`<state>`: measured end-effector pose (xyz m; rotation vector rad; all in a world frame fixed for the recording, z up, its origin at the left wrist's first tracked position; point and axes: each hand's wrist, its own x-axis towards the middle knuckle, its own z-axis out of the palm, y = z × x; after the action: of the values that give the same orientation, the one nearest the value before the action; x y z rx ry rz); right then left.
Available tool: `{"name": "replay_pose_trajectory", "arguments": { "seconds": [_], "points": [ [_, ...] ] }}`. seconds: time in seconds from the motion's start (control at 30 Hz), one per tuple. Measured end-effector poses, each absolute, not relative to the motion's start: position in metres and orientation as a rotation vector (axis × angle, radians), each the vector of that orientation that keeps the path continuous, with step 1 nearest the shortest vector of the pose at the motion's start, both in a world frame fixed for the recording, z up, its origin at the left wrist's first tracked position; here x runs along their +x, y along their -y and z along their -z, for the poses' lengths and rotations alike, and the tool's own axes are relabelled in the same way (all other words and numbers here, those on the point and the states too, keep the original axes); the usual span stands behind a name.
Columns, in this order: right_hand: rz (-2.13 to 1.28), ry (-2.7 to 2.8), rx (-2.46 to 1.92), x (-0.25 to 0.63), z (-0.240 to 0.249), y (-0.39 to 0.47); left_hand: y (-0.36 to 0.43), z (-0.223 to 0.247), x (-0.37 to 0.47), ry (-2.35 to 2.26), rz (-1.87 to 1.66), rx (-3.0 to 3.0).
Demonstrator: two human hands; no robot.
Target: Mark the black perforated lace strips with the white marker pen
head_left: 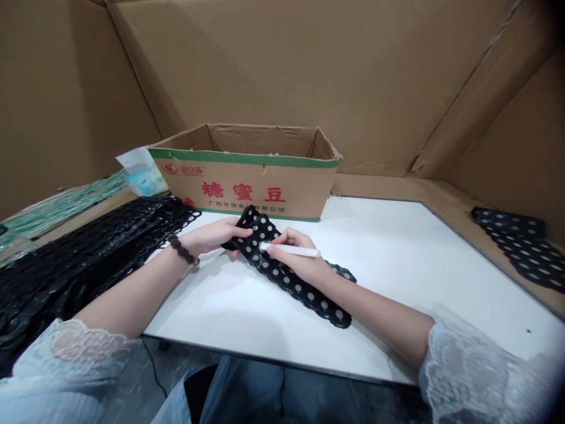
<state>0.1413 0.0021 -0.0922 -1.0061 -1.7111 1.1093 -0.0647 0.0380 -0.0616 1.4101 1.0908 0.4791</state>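
A black strip with pale round dots and scalloped edges [304,288] lies slantwise over the white tabletop, its far end lifted. My left hand [218,235] grips that far end, thumb on top and fingers partly hidden beneath. Between the closed thumb and fingers of my right hand [300,256] is a slim white pen-like tool [298,251]. The tool's left tip meets the dotted surface near my left thumb. My right wrist crosses over the strip and hides part of it.
An open cardboard box [247,182] stands behind my hands. Black openwork strips [88,253] are heaped at left, beside green and white strands [66,203] and a tissue packet [143,174]. More dotted black material [521,241] lies at right. Cardboard walls [286,65] enclose the table.
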Motion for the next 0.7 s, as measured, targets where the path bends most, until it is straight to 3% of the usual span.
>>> {"name": "replay_pose_trajectory", "arguments": {
  "seconds": [0.43, 0.7],
  "points": [
    [-1.153, 1.724, -0.913, 0.134, 0.092, -0.006, -0.007, 0.045, -0.036, -1.053, -0.516, 1.678],
    [-0.859, 2.113, -0.9, 0.146, 0.088, -0.004, -0.028, 0.047, -0.061, -1.25, -0.394, 1.79]
  ]
}}
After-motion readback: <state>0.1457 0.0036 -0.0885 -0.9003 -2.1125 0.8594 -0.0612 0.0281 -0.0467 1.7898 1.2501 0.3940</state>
